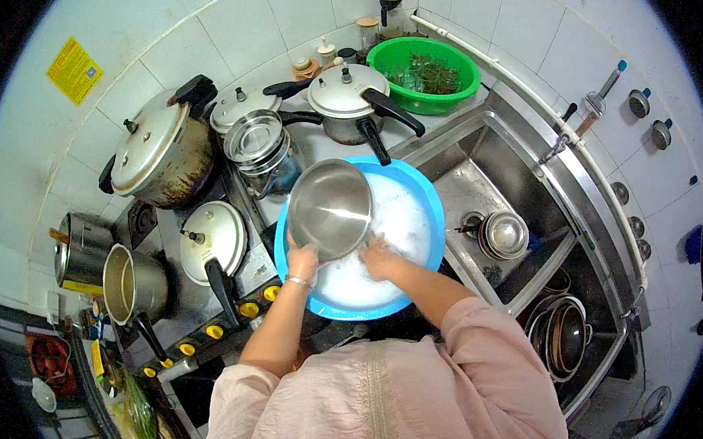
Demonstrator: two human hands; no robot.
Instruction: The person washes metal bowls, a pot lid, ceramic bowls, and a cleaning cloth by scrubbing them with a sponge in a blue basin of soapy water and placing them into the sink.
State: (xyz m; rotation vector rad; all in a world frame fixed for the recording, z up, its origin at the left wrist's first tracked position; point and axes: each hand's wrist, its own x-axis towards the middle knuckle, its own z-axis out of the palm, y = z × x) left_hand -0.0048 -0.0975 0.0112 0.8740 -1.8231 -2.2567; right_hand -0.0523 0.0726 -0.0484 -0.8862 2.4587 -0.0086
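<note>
A round stainless steel bowl [330,209] is tilted over the left part of a blue plastic basin [434,212]. My left hand [303,260] grips its lower left rim. White suds [402,213] cover the water in the basin. At the bowl's lower right edge is my right hand [379,258], its fingertips partly hidden by bowl and foam; whether it grips anything cannot be told.
Left of the basin are a pressure cooker lid [213,243], stacked steel containers [257,140] and a large pressure cooker [158,150]. Behind stand a smaller pressure cooker [349,100] and a green basin [420,104] of glasses. Small bowls [506,235] lie in the steel sink [478,184] at right.
</note>
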